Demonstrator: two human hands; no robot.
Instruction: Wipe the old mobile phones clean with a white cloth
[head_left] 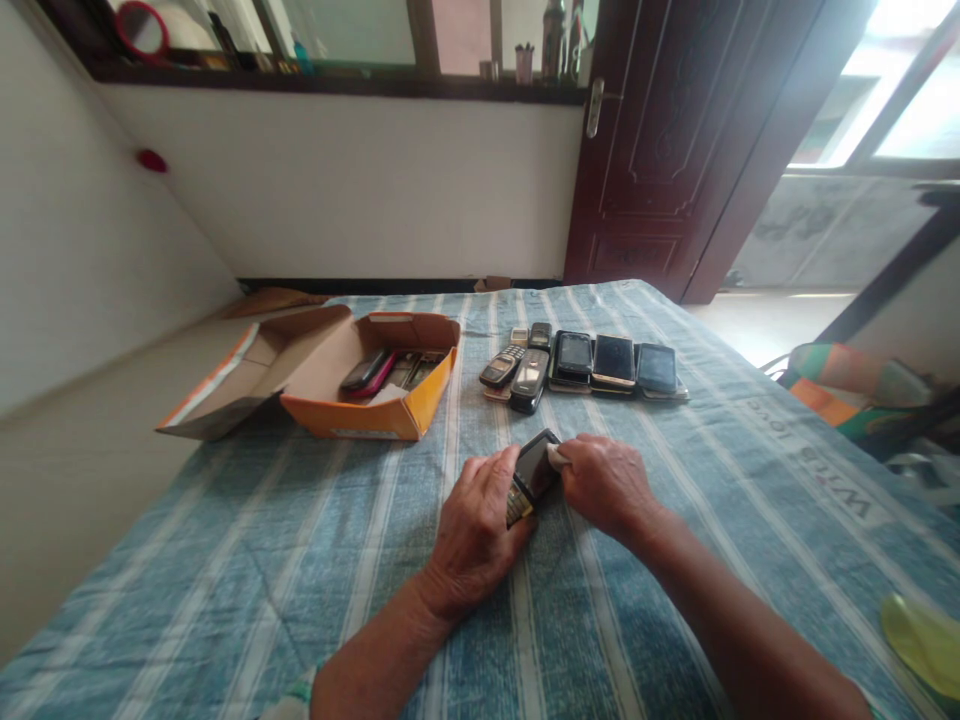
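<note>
My left hand (pixel 480 515) is wrapped round a keypad mobile phone (pixel 535 468), holding it tilted above the cloth with its screen facing up. Pinched in the fingers of my right hand (pixel 606 482) is a small white cloth or tissue (pixel 557 456), pressed against the right edge of the phone's screen. Only a bit of that white piece shows; the rest is hidden by the fingers. Beyond my hands lie several old keypad phones (pixel 529 378) in a cluster, with touchscreen phones (pixel 613 360) in stacks to their right.
An orange cardboard box (pixel 427 400) with its lid (pixel 247 385) folded open stands at the left, holding several phones (pixel 367 372). Striped blue cloth (pixel 405 600) covers the surface. Something yellow (pixel 922 635) lies at the right edge. A brown door (pixel 660 150) is behind.
</note>
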